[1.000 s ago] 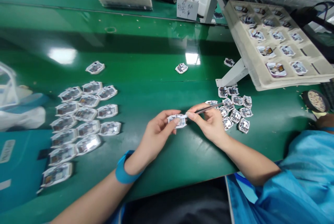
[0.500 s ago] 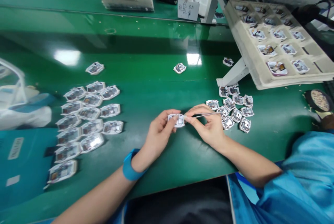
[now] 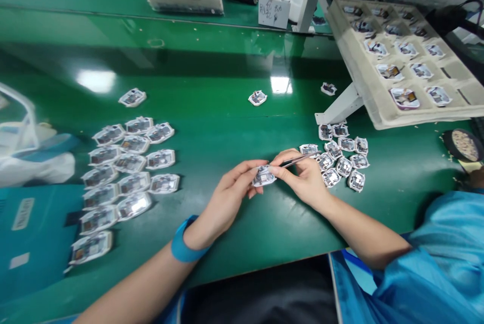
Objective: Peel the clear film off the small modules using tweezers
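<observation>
My left hand (image 3: 236,183), with a blue band at the wrist, is closed on a small white-framed electronic unit (image 3: 263,177), thumb on its left end. Pinched in my right hand (image 3: 302,178) is a pair of metal tweezers (image 3: 298,158), slanting up to the right. The right fingertips meet the unit's upper right edge; they hide the tweezers' other end. Several like units (image 3: 343,167) lie just right of my right hand. More of them (image 3: 130,162) lie in rough columns on the left of the green table (image 3: 212,127).
A beige compartment tray (image 3: 423,112) with units in it slants on a white stand (image 3: 340,105) at right. Single units (image 3: 257,98) lie farther back. A teal case (image 3: 34,243) is at left, a dark dish (image 3: 464,145) at far right, a pen box (image 3: 274,13) behind.
The unit in my left hand has shifted slightly right and turned, showing more of its face. The tweezers in my right hand now tilt more steeply upward.
</observation>
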A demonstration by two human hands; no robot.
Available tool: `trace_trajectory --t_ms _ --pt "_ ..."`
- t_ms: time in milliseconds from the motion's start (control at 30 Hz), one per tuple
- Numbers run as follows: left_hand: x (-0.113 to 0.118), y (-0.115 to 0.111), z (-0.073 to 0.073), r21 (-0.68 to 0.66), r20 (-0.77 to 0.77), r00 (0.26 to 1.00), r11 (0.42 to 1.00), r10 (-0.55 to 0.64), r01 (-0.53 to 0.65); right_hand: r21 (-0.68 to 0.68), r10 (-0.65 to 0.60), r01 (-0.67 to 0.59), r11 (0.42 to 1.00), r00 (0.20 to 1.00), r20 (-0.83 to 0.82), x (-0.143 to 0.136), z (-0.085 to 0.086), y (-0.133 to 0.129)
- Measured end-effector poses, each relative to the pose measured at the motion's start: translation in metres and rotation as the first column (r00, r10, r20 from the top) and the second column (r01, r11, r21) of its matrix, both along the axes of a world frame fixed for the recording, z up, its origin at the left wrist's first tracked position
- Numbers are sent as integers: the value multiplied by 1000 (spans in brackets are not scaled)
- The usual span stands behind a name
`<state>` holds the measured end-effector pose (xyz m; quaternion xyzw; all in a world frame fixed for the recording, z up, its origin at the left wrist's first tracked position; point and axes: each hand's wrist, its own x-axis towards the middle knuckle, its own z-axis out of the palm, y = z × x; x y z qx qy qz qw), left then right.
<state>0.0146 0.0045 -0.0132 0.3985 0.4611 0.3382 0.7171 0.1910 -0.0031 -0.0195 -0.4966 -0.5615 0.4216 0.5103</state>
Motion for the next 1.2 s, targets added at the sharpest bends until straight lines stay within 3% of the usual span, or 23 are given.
trace_trajectory --t_ms 233,433,667,967,1200 --pt "0 2 2 -10 5 1000 1000 18 -17 -183 70 -90 979 991 -111 2 3 3" --pt "-1 0 -1 83 -73 997 996 -33 39 -135 -34 22 991 996 -84 2 1 3" --pt "-1 -2 -3 157 -152 987 984 -56 80 -151 -33 18 988 995 -97 0 -1 2" --pt "0 -2 5 154 -133 989 985 -62 82 -157 -30 4 988 986 -167 1 -2 4" --pt "-1 1 7 152 -156 985 983 -81 105 -88 -17 6 996 992 -126 2 -4 3"
